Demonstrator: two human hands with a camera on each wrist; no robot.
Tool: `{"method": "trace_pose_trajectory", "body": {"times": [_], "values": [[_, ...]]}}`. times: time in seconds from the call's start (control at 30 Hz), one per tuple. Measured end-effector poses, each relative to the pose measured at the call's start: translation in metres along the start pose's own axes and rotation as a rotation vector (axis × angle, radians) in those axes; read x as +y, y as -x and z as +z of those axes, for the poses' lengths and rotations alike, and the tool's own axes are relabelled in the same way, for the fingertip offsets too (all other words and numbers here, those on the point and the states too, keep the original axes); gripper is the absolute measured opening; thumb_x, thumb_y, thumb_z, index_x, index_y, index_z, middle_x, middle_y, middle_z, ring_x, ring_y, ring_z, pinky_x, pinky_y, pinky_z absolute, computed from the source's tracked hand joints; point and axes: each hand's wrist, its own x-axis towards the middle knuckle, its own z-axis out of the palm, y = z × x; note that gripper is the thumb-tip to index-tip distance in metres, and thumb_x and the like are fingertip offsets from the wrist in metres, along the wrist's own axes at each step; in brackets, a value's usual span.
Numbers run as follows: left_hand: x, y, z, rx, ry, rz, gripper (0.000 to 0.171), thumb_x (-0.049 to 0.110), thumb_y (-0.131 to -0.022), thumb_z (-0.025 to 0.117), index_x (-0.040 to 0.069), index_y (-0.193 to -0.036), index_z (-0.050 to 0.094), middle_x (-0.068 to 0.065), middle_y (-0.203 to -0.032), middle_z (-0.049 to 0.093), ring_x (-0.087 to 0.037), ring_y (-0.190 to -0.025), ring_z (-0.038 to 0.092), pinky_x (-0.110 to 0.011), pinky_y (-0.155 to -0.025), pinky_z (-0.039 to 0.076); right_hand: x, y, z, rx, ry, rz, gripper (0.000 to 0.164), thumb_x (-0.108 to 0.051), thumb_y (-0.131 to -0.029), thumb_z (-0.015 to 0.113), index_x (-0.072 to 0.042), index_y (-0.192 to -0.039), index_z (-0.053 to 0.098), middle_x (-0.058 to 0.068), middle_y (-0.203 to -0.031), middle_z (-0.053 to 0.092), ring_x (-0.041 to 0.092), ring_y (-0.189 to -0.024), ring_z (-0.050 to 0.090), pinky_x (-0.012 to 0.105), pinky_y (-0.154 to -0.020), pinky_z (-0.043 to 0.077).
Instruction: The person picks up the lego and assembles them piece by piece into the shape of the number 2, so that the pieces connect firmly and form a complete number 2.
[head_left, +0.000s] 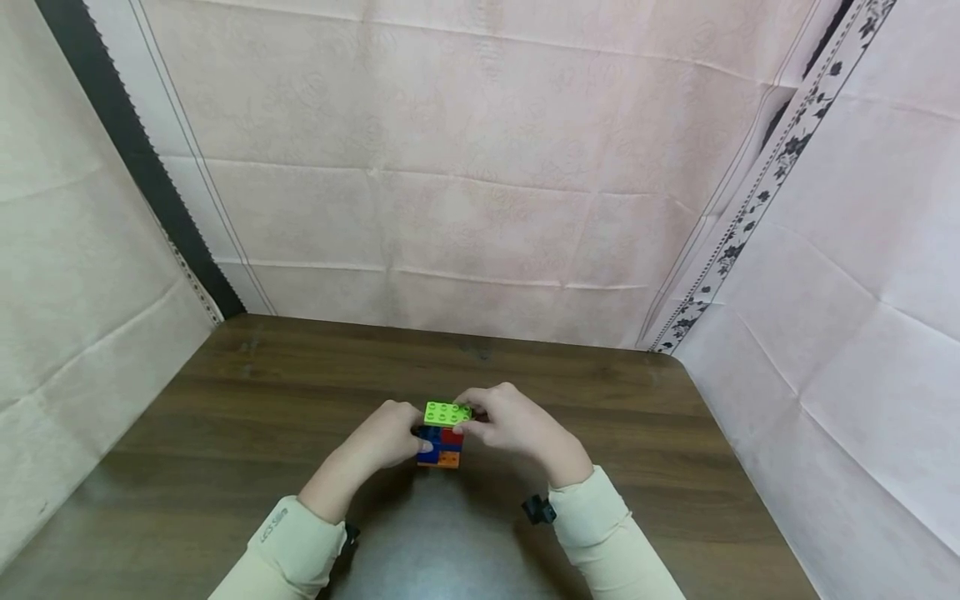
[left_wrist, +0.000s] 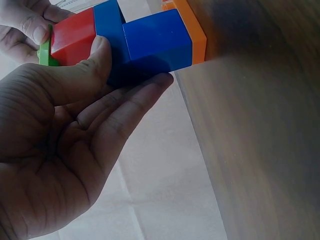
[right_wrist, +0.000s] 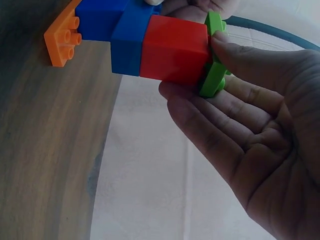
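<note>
A small stack of toy building bricks stands upright on the table between the two hands. At its base is a flat orange brick (right_wrist: 62, 42) with studs. Above it come a blue brick (left_wrist: 157, 42), a second blue brick (right_wrist: 127, 52) and a red brick (right_wrist: 175, 47). A flat lime-green brick (head_left: 444, 413) tops the stack against the red one. My left hand (head_left: 385, 435) holds the blue part between thumb and fingers. With thumb and fingertips, my right hand (head_left: 513, 422) pinches the green brick at its right end, fingertips close under the red brick.
The brown wooden table (head_left: 315, 367) has a pale cloth wall (head_left: 480, 208) behind it and cloth walls at left and right. Dark wrist cameras sit at both cuffs, the right camera (head_left: 538, 509) showing plainly.
</note>
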Motion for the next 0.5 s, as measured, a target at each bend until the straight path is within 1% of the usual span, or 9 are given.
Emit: {"method": "trace_pose_trajectory", "body": {"times": [0.2, 0.33, 0.5], "values": [[-0.0006, 0.0007, -0.0004, 0.014, -0.003, -0.013, 0.021, 0.017, -0.086, 0.081, 0.003, -0.100, 0.073, -0.003, -0.084, 0.070, -0.015, -0.073, 0.064, -0.042, -0.075, 0.058, -0.0039, -0.0039, 0.0025, 0.000, 0.015, -0.019, 0.025, -0.022, -0.095, 0.072, -0.010, -0.117, 0.070, -0.003, -0.098, 0.071, 0.007, -0.077, 0.064, 0.019, -0.071, 0.053], [-0.0003, 0.0010, -0.0002, 0.016, -0.007, -0.014, 0.021, 0.017, -0.086, 0.081, 0.002, -0.098, 0.072, -0.003, -0.083, 0.069, -0.015, -0.073, 0.064, -0.041, -0.075, 0.058, -0.0050, -0.0051, 0.0031, -0.010, 0.024, -0.005, 0.026, -0.023, -0.095, 0.073, -0.011, -0.117, 0.071, -0.004, -0.097, 0.071, 0.006, -0.077, 0.064, 0.019, -0.071, 0.053], [-0.0010, 0.0010, -0.0004, 0.012, -0.010, -0.011, 0.019, 0.016, -0.086, 0.080, 0.002, -0.097, 0.072, -0.003, -0.082, 0.069, -0.015, -0.071, 0.063, -0.040, -0.073, 0.057, -0.0051, -0.0058, 0.0027, -0.020, 0.014, 0.002, 0.027, -0.023, -0.095, 0.073, -0.010, -0.118, 0.070, -0.003, -0.096, 0.071, 0.009, -0.077, 0.065, 0.018, -0.071, 0.054]]}}
